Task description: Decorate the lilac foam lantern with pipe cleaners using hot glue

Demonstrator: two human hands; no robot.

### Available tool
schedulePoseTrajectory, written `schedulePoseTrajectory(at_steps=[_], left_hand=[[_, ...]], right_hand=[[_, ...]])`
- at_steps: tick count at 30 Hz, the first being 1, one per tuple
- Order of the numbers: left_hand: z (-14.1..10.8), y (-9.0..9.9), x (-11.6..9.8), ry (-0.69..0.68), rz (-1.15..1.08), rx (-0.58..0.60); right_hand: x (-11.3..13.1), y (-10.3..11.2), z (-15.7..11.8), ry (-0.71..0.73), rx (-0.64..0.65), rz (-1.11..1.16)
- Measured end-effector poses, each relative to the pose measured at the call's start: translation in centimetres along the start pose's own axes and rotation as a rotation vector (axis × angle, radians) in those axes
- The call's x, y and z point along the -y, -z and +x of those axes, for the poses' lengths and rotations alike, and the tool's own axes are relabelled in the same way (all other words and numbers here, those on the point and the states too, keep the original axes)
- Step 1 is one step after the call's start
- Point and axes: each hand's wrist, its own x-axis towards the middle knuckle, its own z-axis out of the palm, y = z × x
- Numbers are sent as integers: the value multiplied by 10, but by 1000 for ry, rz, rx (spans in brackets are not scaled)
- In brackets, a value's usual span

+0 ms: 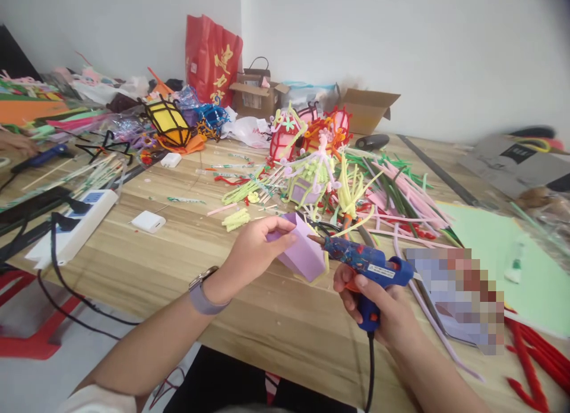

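My left hand (260,249) pinches the edge of a folded purple paper piece (305,252) between thumb and fingers. Pale yellow pipe cleaner shows along its far side and lower edge. My right hand (378,300) is wrapped round the handle of a blue glue gun (363,261), fingers at its orange trigger. The gun's nozzle points left, very close to the paper's right side; whether they touch I cannot tell. Beyond the paper stands a small pipe-cleaner lantern (307,187) in purple and pale green. Cut yellow-green pipe cleaner pieces (236,220) lie left of it.
Pink and green pipe cleaners (409,193) are heaped at right, near light green sheets (503,252). A white power strip (84,223) with black cables and a white charger (148,221) lie left. Another person's hand (15,142) shows at far left.
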Motion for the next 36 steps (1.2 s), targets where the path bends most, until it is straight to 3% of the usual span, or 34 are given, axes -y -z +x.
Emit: schedulePoseTrajectory(at_steps=[5, 15, 36], left_hand=[[-4, -1, -2, -43, 84, -30], [-4, -2, -4, 12, 77, -21], [-5, -2, -5, 14, 61, 22]], right_hand=[[-2, -4, -1, -11, -73, -36], [-8, -1, -2, -30, -161, -153], [-16, 1, -4, -89, -226, -225]])
